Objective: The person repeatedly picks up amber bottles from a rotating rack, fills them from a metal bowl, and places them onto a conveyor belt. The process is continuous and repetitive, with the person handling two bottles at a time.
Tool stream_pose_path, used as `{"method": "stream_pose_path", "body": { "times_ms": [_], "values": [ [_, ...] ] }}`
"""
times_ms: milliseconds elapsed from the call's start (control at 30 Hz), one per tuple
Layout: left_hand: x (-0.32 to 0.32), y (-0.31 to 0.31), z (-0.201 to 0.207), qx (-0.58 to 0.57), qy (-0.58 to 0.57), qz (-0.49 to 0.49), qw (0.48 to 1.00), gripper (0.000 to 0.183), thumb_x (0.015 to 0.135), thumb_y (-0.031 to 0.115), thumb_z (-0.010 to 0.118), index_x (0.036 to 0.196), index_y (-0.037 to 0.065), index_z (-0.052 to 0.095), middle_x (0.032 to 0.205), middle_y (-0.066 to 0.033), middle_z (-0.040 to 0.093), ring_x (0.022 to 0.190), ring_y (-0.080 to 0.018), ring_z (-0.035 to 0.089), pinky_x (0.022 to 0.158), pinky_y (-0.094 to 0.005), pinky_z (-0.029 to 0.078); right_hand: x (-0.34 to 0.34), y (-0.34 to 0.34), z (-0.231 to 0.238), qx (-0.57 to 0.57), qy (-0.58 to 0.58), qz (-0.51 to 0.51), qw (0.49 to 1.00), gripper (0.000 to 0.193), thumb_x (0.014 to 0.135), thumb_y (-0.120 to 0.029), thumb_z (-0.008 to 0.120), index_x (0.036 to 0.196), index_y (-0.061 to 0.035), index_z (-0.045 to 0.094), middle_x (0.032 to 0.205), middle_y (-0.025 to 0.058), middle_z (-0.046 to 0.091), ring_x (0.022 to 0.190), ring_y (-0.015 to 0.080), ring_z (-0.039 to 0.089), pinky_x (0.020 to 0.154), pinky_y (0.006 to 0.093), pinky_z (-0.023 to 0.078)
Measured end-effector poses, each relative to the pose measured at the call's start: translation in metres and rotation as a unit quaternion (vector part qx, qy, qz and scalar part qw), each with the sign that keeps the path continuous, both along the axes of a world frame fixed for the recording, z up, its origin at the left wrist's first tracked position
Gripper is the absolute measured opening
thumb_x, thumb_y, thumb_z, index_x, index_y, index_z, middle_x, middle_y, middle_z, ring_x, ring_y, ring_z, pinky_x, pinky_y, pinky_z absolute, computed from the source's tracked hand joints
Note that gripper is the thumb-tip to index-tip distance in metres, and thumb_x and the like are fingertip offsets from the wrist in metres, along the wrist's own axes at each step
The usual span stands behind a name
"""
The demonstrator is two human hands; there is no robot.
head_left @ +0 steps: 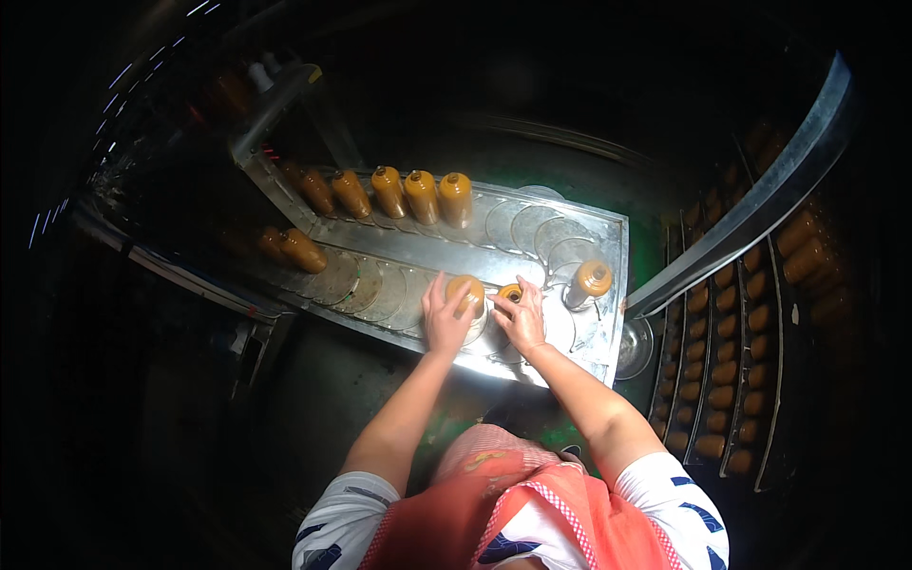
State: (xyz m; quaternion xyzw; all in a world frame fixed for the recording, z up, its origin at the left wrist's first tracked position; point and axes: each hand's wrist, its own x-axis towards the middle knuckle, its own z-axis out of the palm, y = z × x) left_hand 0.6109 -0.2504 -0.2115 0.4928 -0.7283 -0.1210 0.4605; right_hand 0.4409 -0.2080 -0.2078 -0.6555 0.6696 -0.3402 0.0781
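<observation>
My left hand (446,318) curves its fingers round the side of an amber-coloured bottle (465,293) near the front edge of a metal conveyor. Just to the right, my right hand (521,321) grips a second amber bottle (511,293) near its top, where a dark round opening shows. Most of that bottle's body is hidden by the hand. Both bottles are at the plate conveyor (389,294), a loop of overlapping round plates. Another amber bottle (591,279) stands on the plates further right, apart from my hands.
Several amber bottles (421,197) line the conveyor's far side, and a few bottles (302,251) are on its near side at left. A curved metal bar (760,211) rises at right. Beyond it are racks (714,361) of bottles. A metal bowl (635,350) sits by the conveyor's right end.
</observation>
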Motion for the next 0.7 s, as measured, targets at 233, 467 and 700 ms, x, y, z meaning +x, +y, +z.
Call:
{"method": "stream_pose_path", "body": {
  "times_ms": [233, 467, 700],
  "values": [
    [-0.081, 0.073, 0.021, 0.083, 0.190, -0.149, 0.967, 0.034, 0.076, -0.007, 0.064, 0.109, 0.003, 0.070, 0.120, -0.0129, 0.061, 0.109, -0.0283, 0.057, 0.097, -0.0382, 0.045, -0.109, 0.103, 0.044, -0.051, -0.237, 0.014, 0.970, 0.038, 0.082, -0.013, 0.073, 0.119, -0.0221, 0.072, 0.141, 0.0182, 0.048, 0.131, 0.0359, 0.045, 0.108, 0.0410, 0.039],
    [-0.281, 0.145, 0.045, 0.227, 0.151, -0.447, 0.852, 0.036, 0.078, -0.009, 0.059, 0.111, 0.002, 0.068, 0.107, -0.0088, 0.062, 0.094, -0.0169, 0.062, 0.073, -0.0246, 0.051, -0.392, 0.311, 0.119, -0.244, -0.062, -0.334, 0.908, 0.029, 0.082, -0.003, 0.070, 0.111, -0.0090, 0.072, 0.125, 0.0104, 0.057, 0.118, 0.0262, 0.055, 0.102, 0.0363, 0.044],
    [-0.583, 0.181, 0.153, 0.143, 0.083, -0.521, 0.837, 0.043, 0.086, -0.001, 0.066, 0.127, 0.009, 0.064, 0.123, -0.0061, 0.058, 0.096, -0.0130, 0.060, 0.074, -0.0241, 0.050, -0.698, 0.574, 0.214, -0.165, 0.117, -0.612, 0.765, 0.045, 0.086, -0.015, 0.073, 0.129, -0.0220, 0.063, 0.140, 0.0115, 0.045, 0.126, 0.0335, 0.045, 0.105, 0.0453, 0.043]
  ]
}}
